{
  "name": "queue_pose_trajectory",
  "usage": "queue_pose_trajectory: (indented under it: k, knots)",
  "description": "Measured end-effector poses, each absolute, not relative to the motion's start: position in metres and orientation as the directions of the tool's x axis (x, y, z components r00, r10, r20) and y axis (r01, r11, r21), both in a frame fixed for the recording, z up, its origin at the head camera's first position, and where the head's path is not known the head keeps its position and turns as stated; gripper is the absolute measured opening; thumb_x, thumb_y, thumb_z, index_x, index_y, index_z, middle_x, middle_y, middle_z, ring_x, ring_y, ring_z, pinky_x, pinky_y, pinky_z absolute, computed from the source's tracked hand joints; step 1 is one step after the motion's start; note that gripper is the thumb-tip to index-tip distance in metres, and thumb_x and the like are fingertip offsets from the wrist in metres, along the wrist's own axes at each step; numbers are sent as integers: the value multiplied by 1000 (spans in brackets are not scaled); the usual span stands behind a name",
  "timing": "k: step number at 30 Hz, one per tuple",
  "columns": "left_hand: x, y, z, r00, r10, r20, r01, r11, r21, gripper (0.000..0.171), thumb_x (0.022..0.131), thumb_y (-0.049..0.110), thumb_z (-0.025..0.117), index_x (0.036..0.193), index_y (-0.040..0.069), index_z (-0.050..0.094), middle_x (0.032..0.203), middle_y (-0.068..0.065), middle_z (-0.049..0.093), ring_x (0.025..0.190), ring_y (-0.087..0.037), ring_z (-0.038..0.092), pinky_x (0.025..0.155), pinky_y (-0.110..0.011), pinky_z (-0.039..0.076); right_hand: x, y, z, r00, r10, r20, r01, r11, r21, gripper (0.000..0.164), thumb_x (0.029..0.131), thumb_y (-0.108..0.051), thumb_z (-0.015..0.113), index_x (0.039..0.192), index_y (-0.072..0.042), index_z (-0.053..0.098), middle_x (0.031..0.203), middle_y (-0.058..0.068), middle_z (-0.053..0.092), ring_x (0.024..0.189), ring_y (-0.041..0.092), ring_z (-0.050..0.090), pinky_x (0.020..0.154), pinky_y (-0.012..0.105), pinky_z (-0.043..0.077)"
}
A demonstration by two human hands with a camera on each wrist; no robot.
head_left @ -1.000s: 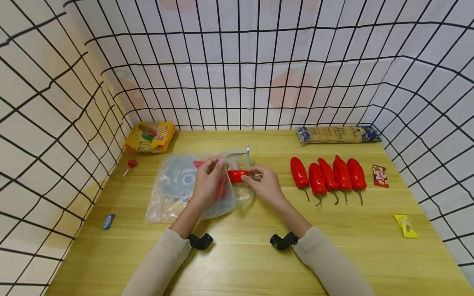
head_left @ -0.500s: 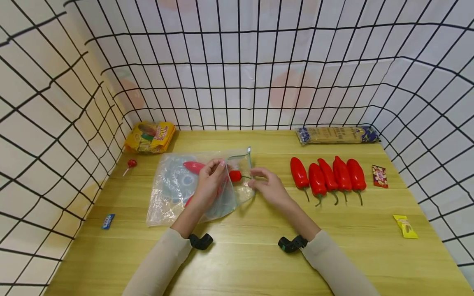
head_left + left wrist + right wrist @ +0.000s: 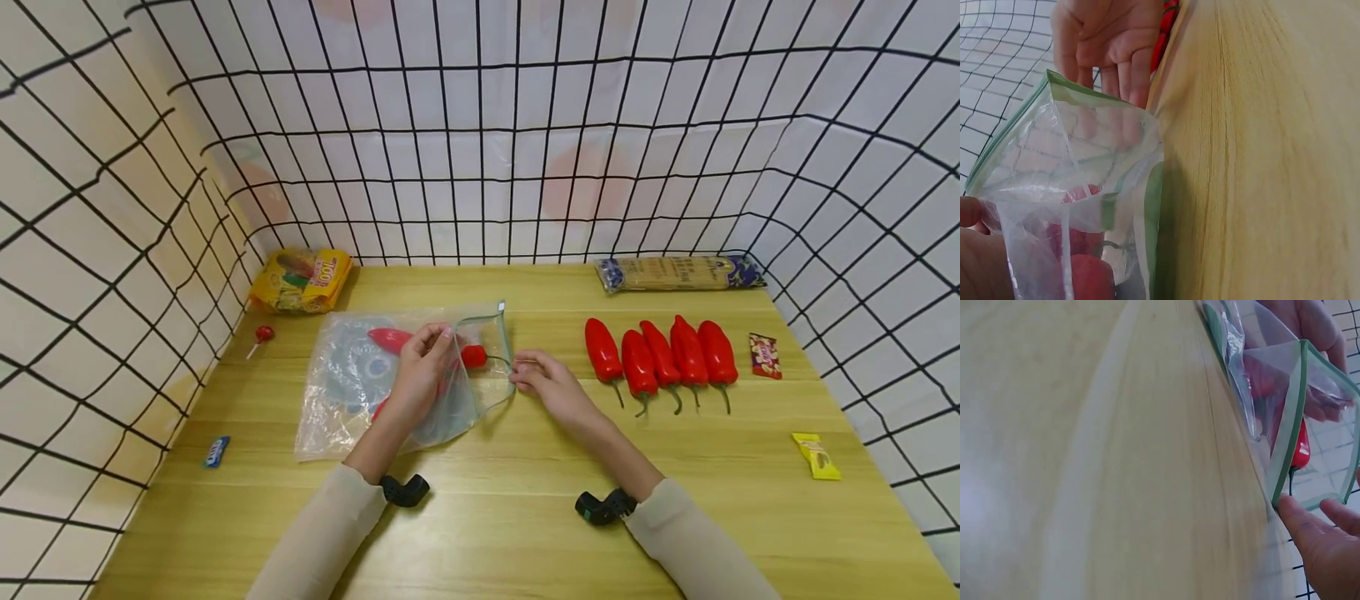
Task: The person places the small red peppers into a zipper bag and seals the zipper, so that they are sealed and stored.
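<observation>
A clear zip bag (image 3: 318,425) with a green-edged mouth lies on the table, its mouth spread toward the right. Thumb and fingers of my left hand (image 3: 420,371) pinch the bag's upper layer near the mouth. Inside, a red chili pepper (image 3: 473,357) lies just within the mouth, its green stem pointing right. Another red pepper (image 3: 387,338) shows through the plastic farther in, partly hidden by the left hand. My right hand (image 3: 551,387) is at the mouth's right edge by the stem tip, fingers loosely bent and holding nothing; its thumb (image 3: 1297,522) is close to the green rim.
Several red peppers (image 3: 662,358) lie in a row on the right. A noodle packet (image 3: 678,272) and a yellow snack bag (image 3: 303,281) lie at the back. Small candies (image 3: 216,451) and a lollipop (image 3: 264,333) lie near the sides. Black wire mesh (image 3: 480,150) surrounds the table.
My right hand has let go of the pepper and drawn back to the right, leaving it inside the bag mouth. The left hand keeps its pinch on the bag.
</observation>
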State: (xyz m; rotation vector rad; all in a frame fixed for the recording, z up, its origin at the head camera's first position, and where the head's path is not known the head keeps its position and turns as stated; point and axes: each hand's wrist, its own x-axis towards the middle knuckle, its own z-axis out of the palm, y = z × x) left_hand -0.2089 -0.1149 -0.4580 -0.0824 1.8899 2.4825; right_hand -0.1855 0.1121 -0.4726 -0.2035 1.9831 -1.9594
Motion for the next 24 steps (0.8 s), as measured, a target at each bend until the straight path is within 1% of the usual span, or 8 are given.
queue_pose_trajectory:
  k: [4, 8, 9, 12, 15, 17, 20, 24]
  knots:
    - [-207, -115, -457, -999, -7, -44, -41, -235, 971, 19, 97, 18, 61, 108, 2, 60, 94, -4, 65, 86, -11, 63, 75, -18, 53, -185, 109, -472, -930, -349, -115, 120, 7, -993, 46, 105, -22, 42, 144, 3, 35, 145, 24, 43, 131, 37, 48, 110, 44, 39]
    - [-205, -114, -457, -1000, -15, 2, 4, -138, 990, 28, 95, 26, 63, 110, 3, 63, 99, -10, 67, 87, -11, 62, 74, -19, 54, -187, 101, -468, -915, -400, -46, 66, -35, -997, 52, 106, -33, 36, 146, 2, 33, 147, 25, 42, 135, 40, 44, 111, 48, 36]
    - [-205, -114, -457, -1000, -20, 20, 22, -107, 994, 29, 95, 29, 63, 111, 4, 64, 99, -12, 67, 85, -11, 61, 72, -19, 53, -187, 98, -466, -910, -414, -28, 52, -47, -998, 54, 107, -34, 34, 146, 2, 32, 147, 26, 42, 135, 42, 42, 112, 49, 35]
    - [-204, -112, -457, -998, -26, 65, 67, -82, 994, 30, 94, 33, 64, 114, 12, 68, 101, -21, 68, 88, -18, 64, 70, -20, 54, -187, 89, -459, -891, -453, 14, 23, -77, -997, 57, 107, -36, 31, 147, 4, 28, 147, 29, 40, 136, 46, 39, 112, 51, 34]
    - [-202, -111, -457, -997, -34, 74, 77, -91, 993, 29, 93, 37, 64, 116, 21, 70, 99, -21, 69, 91, -28, 66, 67, -21, 54, -186, 83, -454, -888, -459, 22, 13, -71, -997, 56, 107, -34, 31, 147, 4, 28, 146, 29, 42, 135, 46, 40, 111, 50, 35]
    - [-202, -111, -458, -997, -42, 69, 73, -107, 992, 29, 93, 38, 64, 115, 22, 71, 97, -17, 70, 92, -31, 66, 67, -21, 54, -184, 84, -453, -896, -445, 20, -1, -43, -999, 53, 107, -33, 34, 146, 2, 32, 144, 27, 46, 133, 45, 43, 110, 50, 38]
    - [-203, -113, -459, -997, -52, 64, 68, -92, 993, 29, 92, 37, 65, 114, 19, 71, 94, -12, 71, 90, -27, 67, 65, -20, 53, -184, 94, -455, -917, -398, 33, -52, 36, -998, 48, 105, -32, 41, 143, -2, 39, 140, 25, 51, 128, 43, 50, 106, 50, 43]
    - [-206, -121, -460, -992, -28, 119, 116, 85, 990, 27, 92, 35, 66, 110, 16, 71, 98, -7, 70, 88, -17, 63, 71, -22, 53, -185, 123, -456, -951, -303, 55, -124, 212, -969, 45, 101, -33, 53, 137, -8, 48, 132, 18, 59, 119, 31, 58, 102, 46, 47]
